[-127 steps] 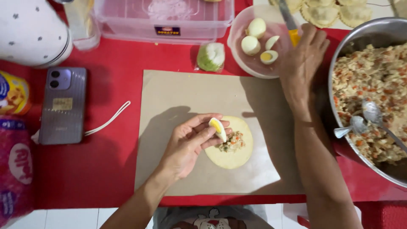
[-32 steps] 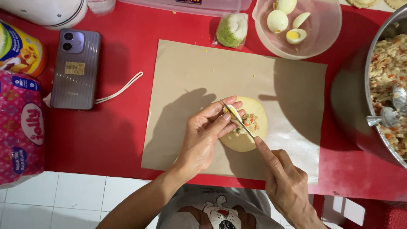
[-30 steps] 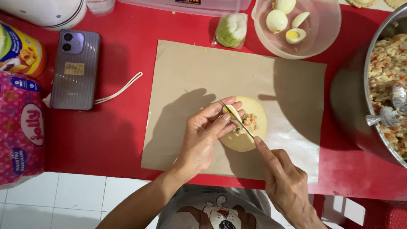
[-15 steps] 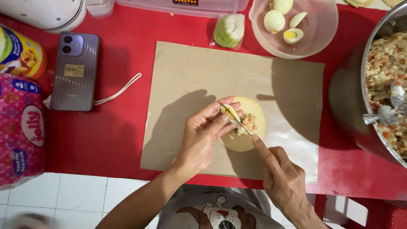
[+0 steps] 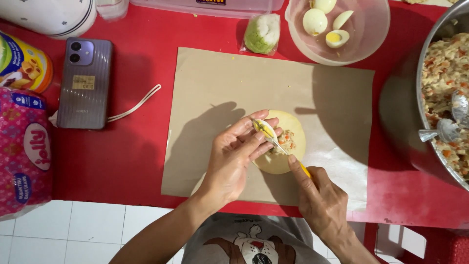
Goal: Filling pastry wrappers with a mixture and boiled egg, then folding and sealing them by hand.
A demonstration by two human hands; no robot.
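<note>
Since four seconds ago the right hand (image 5: 325,203) has left the bowl of boiled eggs (image 5: 364,46) at the far edge and come down to the near side of the brown paper sheet (image 5: 220,88), where it now grips a small knife (image 5: 281,146) with a yellow handle, forefinger laid along its back. Meanwhile the left hand (image 5: 234,159) has barely shifted: it pinches a wedge of boiled egg (image 5: 264,128) between thumb and fingertips, just above the round of pale dough (image 5: 293,132) that lies flat on the paper with a spoonful of chopped filling (image 5: 286,142) at its middle. The blade runs up under the wedge, touching it, so the cut looks to be made in the air over the dough rather than on the bench (image 5: 137,161). To do this well, I judge the fingertips should stay clear of the edge, the blade should be drawn lightly rather than pressed so the soft yolk does not crumble, and the piece should drop onto the filling, away from the rim of the dough. A large metal pot of the same filling (image 5: 447,78) with spoons in it stands to the right, a phone (image 5: 85,83) to the left, and a small green-and-white wrapped cake (image 5: 264,32) just beyond the paper.
</note>
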